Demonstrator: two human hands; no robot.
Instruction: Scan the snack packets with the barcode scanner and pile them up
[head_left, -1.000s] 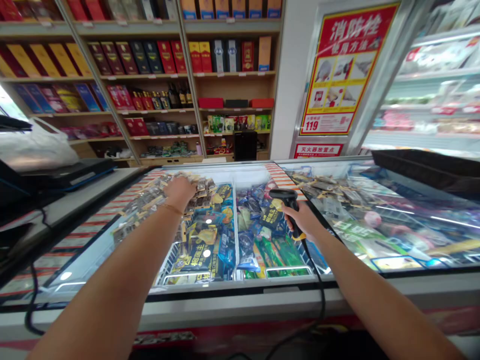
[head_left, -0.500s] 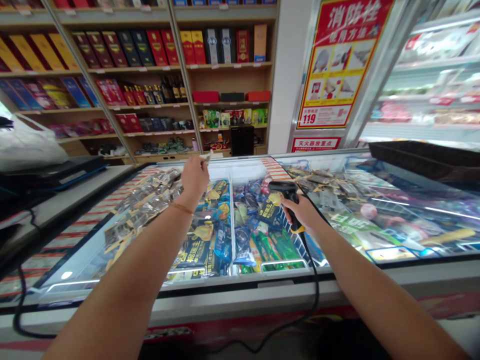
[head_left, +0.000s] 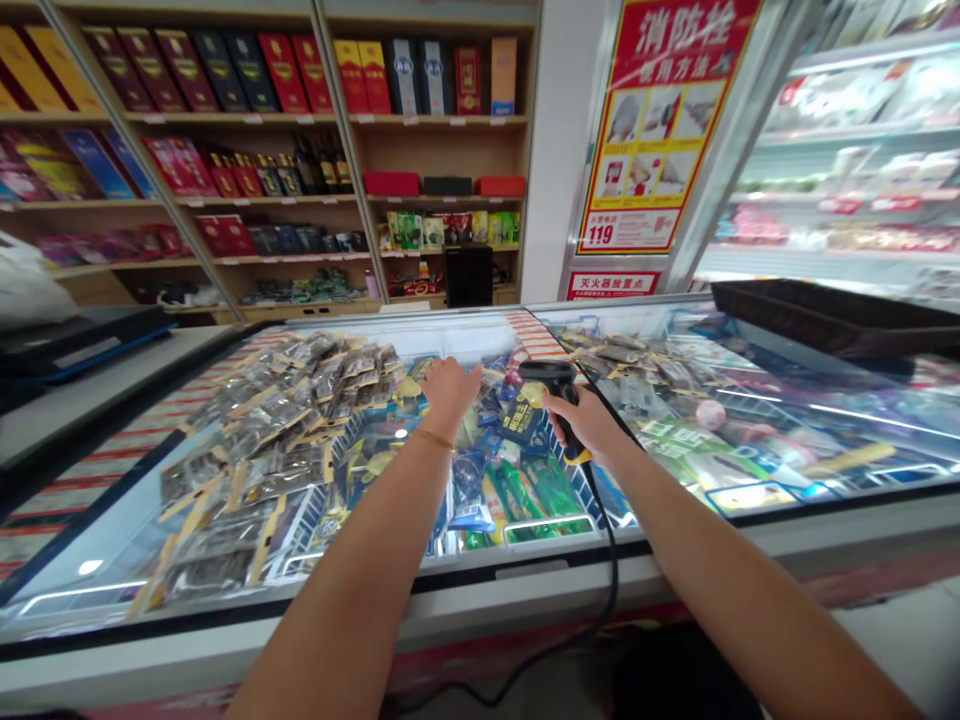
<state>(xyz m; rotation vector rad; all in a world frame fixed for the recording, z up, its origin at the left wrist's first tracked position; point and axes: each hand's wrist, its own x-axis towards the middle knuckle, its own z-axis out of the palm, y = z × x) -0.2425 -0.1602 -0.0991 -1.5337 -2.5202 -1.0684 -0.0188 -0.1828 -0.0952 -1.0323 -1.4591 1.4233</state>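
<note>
My right hand (head_left: 581,420) is wrapped around the grip of a black barcode scanner (head_left: 551,372) with a yellow base and a hanging cable. The scanner's head points left, toward my left hand (head_left: 450,388). That hand, with a thin bracelet at the wrist, is bent over the freezer glass, its fingertips partly hidden. A small tan and pale item (head_left: 491,376) shows by its thumb, too small to make out. Left of it, clear packets with tan card strips (head_left: 281,405) lie heaped on the glass. A smaller heap of similar packets (head_left: 637,352) lies to the right.
Under the chest freezer's (head_left: 450,322) glass are wire baskets of colourful ice-cream packs (head_left: 517,490). A black tray (head_left: 832,310) sits at the right rear. The scanner cable (head_left: 611,560) hangs over the front edge. Shelves of boxes (head_left: 277,75) stand behind.
My left hand has moved right and lower, from above the left heap toward the scanner. My right hand keeps hold of the scanner. The view has shifted slightly.
</note>
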